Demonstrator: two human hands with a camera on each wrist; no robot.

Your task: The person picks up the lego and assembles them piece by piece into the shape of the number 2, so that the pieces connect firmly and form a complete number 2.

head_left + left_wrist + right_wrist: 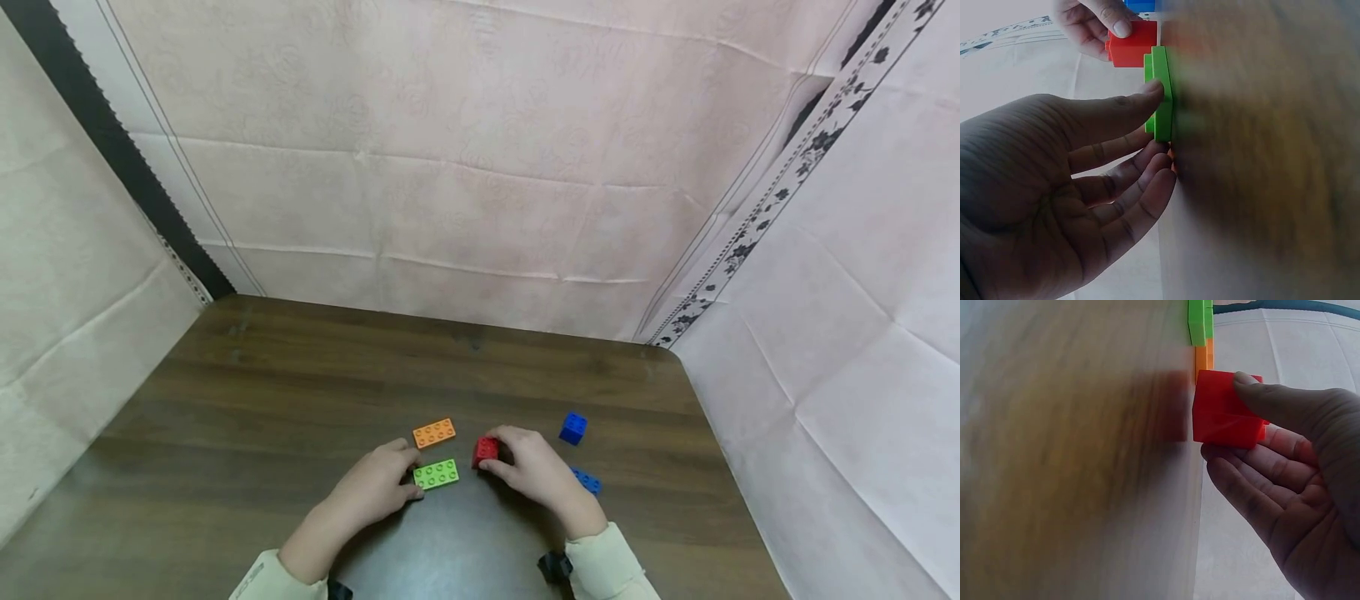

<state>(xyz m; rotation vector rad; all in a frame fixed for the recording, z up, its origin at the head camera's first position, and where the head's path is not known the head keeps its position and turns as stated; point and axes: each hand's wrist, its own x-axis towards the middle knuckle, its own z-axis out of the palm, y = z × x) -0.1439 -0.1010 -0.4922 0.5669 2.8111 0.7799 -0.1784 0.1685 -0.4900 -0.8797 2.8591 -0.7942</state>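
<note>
My left hand [378, 486] is at the near end of a flat lime-green building brick [436, 474], pinching it between thumb and fingers. In the left wrist view the thumb lies over the studded side of the green brick [1161, 94]. To the right, my right hand [537, 467] holds a red building brick [485, 450], a taller block with studs on top. The right wrist view shows the thumb on one side of the red brick [1225, 409] and fingers on the other. Whether the red brick touches the table cannot be told.
A flat orange brick [433, 433] lies just beyond the green one. Right of the right hand are a tall blue brick [573, 427] and a flat blue brick [587, 481], partly hidden by the wrist. Pale cloth [450, 167] hangs around the brown wooden table [337, 358].
</note>
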